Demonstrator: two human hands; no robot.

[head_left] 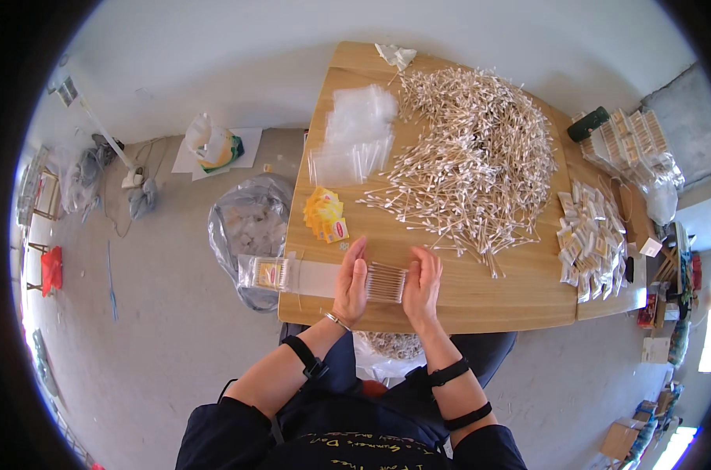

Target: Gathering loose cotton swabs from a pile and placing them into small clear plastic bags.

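Observation:
A row of cotton swabs (387, 282) lies side by side near the table's front edge. My left hand (351, 286) presses against its left end, fingers together and thumb up. At the other end my right hand (423, 283) is cupped against the swab tips, so the row is held between both hands. A pale, flat strip (318, 280) extends leftward from my left hand. On its far end sits a clear bag of swabs with a yellow label card (271, 274), reaching over the table's left edge. Part of the row is hidden by my fingers.
A large heap of loose swabs (481, 157) covers the table's (520, 301) back middle. Clear plastic bags (355, 129) and yellow cards (324, 215) lie left. Filled packets (594, 243) are piled right. A grey-lined bin (249, 219) stands beside the table's left edge.

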